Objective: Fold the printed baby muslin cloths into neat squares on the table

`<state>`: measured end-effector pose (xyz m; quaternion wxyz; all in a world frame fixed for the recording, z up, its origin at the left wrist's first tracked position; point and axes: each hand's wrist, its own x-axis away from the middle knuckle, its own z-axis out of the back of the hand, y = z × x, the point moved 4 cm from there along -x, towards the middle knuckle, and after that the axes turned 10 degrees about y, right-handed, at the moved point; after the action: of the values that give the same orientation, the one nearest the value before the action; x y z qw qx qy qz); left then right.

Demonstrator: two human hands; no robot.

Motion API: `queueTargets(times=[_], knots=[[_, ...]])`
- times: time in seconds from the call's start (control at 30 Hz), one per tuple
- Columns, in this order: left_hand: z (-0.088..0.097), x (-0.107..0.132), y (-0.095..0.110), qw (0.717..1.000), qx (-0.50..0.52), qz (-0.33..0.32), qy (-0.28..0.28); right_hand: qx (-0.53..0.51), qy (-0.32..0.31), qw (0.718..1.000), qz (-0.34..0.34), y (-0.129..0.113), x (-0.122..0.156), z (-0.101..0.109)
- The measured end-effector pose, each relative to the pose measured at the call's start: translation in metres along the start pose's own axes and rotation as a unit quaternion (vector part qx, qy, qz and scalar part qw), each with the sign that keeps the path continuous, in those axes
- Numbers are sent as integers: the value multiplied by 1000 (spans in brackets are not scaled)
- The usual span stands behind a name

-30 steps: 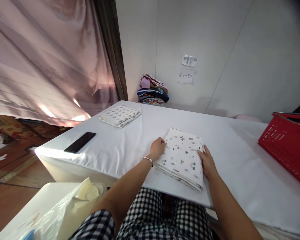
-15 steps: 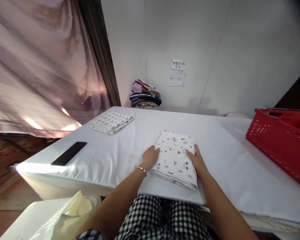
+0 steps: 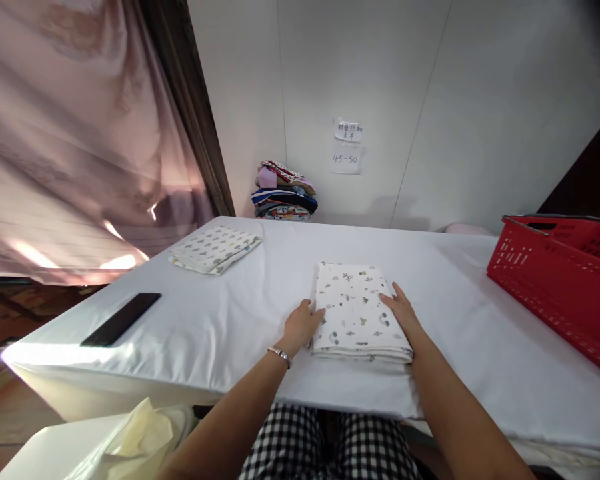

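A folded white cloth (image 3: pixel 353 310) printed with small grey, green and dark motifs lies flat near the table's front edge. My left hand (image 3: pixel 303 327) grips its left side, thumb over the top and the other fingers along the edge. On the opposite side, my right hand (image 3: pixel 403 312) has its thumb resting on the cloth and its fingers against the right edge. The layered folds show at the front. Farther back on the left lies a second folded cloth (image 3: pixel 217 250), white with grey shapes, out of reach of both hands.
A dark flat phone-like object (image 3: pixel 121 320) lies at the table's left. A red plastic basket (image 3: pixel 555 280) stands on the right. Behind the white-covered table (image 3: pixel 260 307) is a stack of folded fabrics (image 3: pixel 285 193) by the wall. Paper signs (image 3: pixel 347 159) hang above.
The printed cloth has turned slightly counterclockwise between my hands, so its front edge runs closer to parallel with the table edge. The whole view has shifted a little.
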<state>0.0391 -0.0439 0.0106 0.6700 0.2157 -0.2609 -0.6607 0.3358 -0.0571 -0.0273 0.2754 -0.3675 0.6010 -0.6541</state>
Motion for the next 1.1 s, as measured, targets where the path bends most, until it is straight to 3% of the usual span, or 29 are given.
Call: queueTargets(times=[0.23,0.53,0.6,0.67,0.73,0.83,0.97,1.1], knots=[[-8,2,5,999,-40,-30,18,16,-18,999,-21,0,12,2],[-13,12,-1,992,-7,-65,110,-20,-57,997,-52,6,83,36],[-12,12,-3,991,11,-62,114,-3,-16,1000,-7,8,94,40],[-10,12,-5,991,27,-64,116,34,38,995,81,5,102,42],[-8,13,-7,989,59,-67,115,86,69,974,198,-1,111,41],[-3,20,-8,980,119,-82,134,150,48,929,334,-8,123,36],[6,45,-3,955,128,-205,171,186,6,896,403,-12,132,35],[3,72,3,928,73,-344,121,225,-27,858,462,-12,138,30]])
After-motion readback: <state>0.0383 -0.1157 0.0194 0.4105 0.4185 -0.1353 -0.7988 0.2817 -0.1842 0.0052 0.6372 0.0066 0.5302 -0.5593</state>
